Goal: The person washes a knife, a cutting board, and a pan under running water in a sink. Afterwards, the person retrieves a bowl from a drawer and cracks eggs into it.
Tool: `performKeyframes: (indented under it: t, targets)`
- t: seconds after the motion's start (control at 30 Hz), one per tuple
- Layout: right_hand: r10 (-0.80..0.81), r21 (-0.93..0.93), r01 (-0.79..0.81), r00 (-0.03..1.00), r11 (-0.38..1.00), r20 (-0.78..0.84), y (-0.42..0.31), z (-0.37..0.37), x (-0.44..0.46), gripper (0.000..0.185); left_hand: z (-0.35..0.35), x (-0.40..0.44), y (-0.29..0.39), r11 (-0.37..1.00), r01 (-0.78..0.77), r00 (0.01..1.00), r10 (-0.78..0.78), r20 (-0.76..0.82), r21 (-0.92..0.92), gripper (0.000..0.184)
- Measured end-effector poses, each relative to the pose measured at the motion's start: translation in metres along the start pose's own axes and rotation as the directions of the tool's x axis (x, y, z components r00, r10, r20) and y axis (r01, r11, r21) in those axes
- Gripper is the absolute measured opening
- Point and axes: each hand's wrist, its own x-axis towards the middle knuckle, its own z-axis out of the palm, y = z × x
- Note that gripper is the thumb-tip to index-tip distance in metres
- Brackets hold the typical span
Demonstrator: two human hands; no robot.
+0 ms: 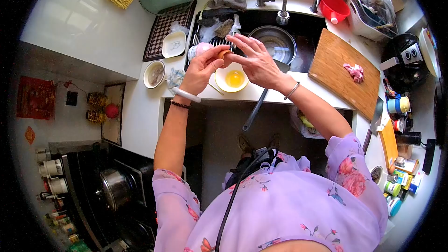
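Note:
A brown eggshell (225, 55) is pinched in the fingers of my left hand (200, 71), above the back left of a white bowl (219, 83). Yellow egg (234, 79) lies in that bowl on the counter edge. My right hand (256, 63) is just right of the shell, its thumb side close to it and its other fingers spread; whether it touches the shell is unclear. A chopstick-like stick (215, 88) lies by the bowl's left side.
A pan (278, 42) sits in the sink, its handle (255, 109) jutting over the front edge. Right stands a cutting board (336, 72) with pink meat (354, 72). Left are a small bowl (154, 74) and a white dish (174, 44). A faucet (283, 0) rises behind.

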Motion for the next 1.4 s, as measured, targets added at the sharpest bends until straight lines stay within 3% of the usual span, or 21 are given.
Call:
performKeyframes:
  t: [0.13, 0.23, 0.33, 0.4, 0.47, 0.53, 0.57, 0.63, 0.67, 0.73, 0.8, 0.83, 0.87, 0.93, 1.0, 1.07, 1.17, 1.2, 1.27, 1.33, 1.4]
  targets:
    - [-0.039, 0.126, 0.034, 0.998, 0.992, 0.040, 0.005, 0.007, -0.002, 0.050, -0.003, 0.002, -0.001, 0.999, -0.018, 1.000, 0.018, -0.005, 0.029, 0.036]
    - [-0.041, 0.034, 0.041, 0.999, 0.999, 0.001, 0.003, 0.000, 0.003, 0.051, -0.001, 0.001, 0.001, 0.997, -0.020, 1.000, 0.020, 0.006, 0.071, 0.035]
    - [-0.033, -0.015, 0.033, 0.999, 0.999, -0.024, 0.007, 0.006, 0.000, 0.050, 0.000, 0.000, 0.006, 0.998, -0.064, 0.998, 0.064, -0.023, -0.005, 0.034]
    - [0.024, 0.397, -0.040, 0.999, 0.917, 0.045, 0.007, 0.010, 0.001, 0.050, 0.000, -0.002, 0.005, 0.994, -0.080, 0.994, 0.085, -0.074, 0.076, 0.033]
    - [0.031, 0.447, -0.058, 0.997, 0.892, 0.068, 0.008, 0.009, -0.002, 0.053, -0.002, -0.003, 0.006, 0.976, -0.128, 0.985, 0.146, -0.095, 0.177, 0.034]
    - [0.128, 0.548, -0.217, 0.972, 0.808, 0.197, 0.007, 0.007, -0.002, 0.045, -0.007, -0.004, 0.002, 0.945, -0.173, 0.971, 0.210, -0.110, 0.279, 0.035]
    - [0.095, 0.188, -0.164, 0.939, 0.968, 0.329, 0.005, 0.019, -0.016, 0.039, -0.008, -0.006, -0.006, 0.884, -0.190, 0.968, 0.242, -0.072, 0.426, 0.036]
    - [0.135, 0.131, -0.196, 0.919, 0.972, 0.370, 0.008, 0.030, -0.034, 0.039, -0.003, -0.008, -0.014, 0.793, -0.184, 0.966, 0.255, -0.042, 0.581, 0.039]
    - [0.161, 0.074, -0.208, 0.898, 0.975, 0.410, 0.010, 0.024, -0.033, 0.040, 0.003, -0.009, -0.018, 0.842, -0.172, 0.962, 0.256, -0.098, 0.512, 0.035]
    - [0.234, 0.266, -0.292, 0.945, 0.919, 0.230, 0.012, 0.019, -0.035, 0.043, 0.017, -0.011, -0.032, 0.987, -0.011, 0.973, 0.047, -0.225, 0.161, 0.032]
    - [0.193, 0.448, -0.214, 0.977, 0.868, 0.093, 0.010, 0.004, -0.038, 0.045, 0.039, -0.005, -0.034, 0.986, 0.020, 0.970, -0.060, -0.236, -0.168, 0.032]
    - [0.191, 0.439, -0.205, 0.979, 0.875, 0.077, 0.015, -0.004, -0.046, 0.046, 0.051, -0.002, -0.035, 0.975, 0.022, 0.968, -0.076, -0.238, -0.222, 0.033]
    - [0.190, 0.431, -0.198, 0.980, 0.880, 0.063, 0.017, -0.020, -0.052, 0.046, 0.066, 0.002, -0.028, 0.941, 0.066, 0.962, -0.148, -0.229, -0.331, 0.029]
    - [0.360, 0.507, -0.389, 0.919, 0.769, 0.159, 0.013, -0.060, -0.071, 0.047, 0.094, 0.009, -0.024, 0.897, 0.111, 0.982, -0.167, -0.094, -0.428, 0.029]
    - [0.327, 0.532, -0.307, 0.943, 0.789, 0.059, 0.020, -0.077, -0.101, 0.045, 0.133, 0.020, -0.027, 0.857, 0.105, 0.993, -0.116, 0.009, -0.505, 0.028]
    - [0.329, 0.363, -0.337, 0.940, 0.868, 0.086, 0.017, -0.099, -0.134, 0.025, 0.172, 0.023, -0.032, 0.874, 0.181, 0.983, -0.142, 0.119, -0.451, 0.028]
    - [0.508, 0.300, -0.524, 0.851, 0.797, 0.136, 0.014, -0.112, -0.198, 0.019, 0.231, 0.020, -0.046, 0.767, 0.385, 0.914, -0.238, 0.330, -0.514, 0.028]
    - [0.566, 0.241, -0.576, 0.816, 0.781, 0.118, 0.009, -0.117, -0.218, 0.018, 0.244, 0.018, -0.052, 0.820, 0.427, 0.879, -0.279, 0.385, -0.380, 0.029]
    - [0.660, 0.155, -0.663, 0.747, 0.732, 0.076, 0.003, -0.119, -0.259, 0.016, 0.270, 0.013, -0.077, 0.901, 0.353, 0.904, -0.259, 0.341, -0.253, 0.031]
    - [0.703, 0.052, -0.709, 0.705, 0.703, 0.093, 0.000, -0.119, -0.292, 0.015, 0.280, 0.008, -0.079, 0.894, 0.357, 0.899, -0.252, 0.357, -0.269, 0.032]
    - [0.744, -0.020, -0.748, 0.657, 0.663, 0.120, -0.002, -0.112, -0.316, 0.014, 0.282, 0.006, -0.068, 0.841, 0.462, 0.852, -0.332, 0.404, -0.283, 0.026]
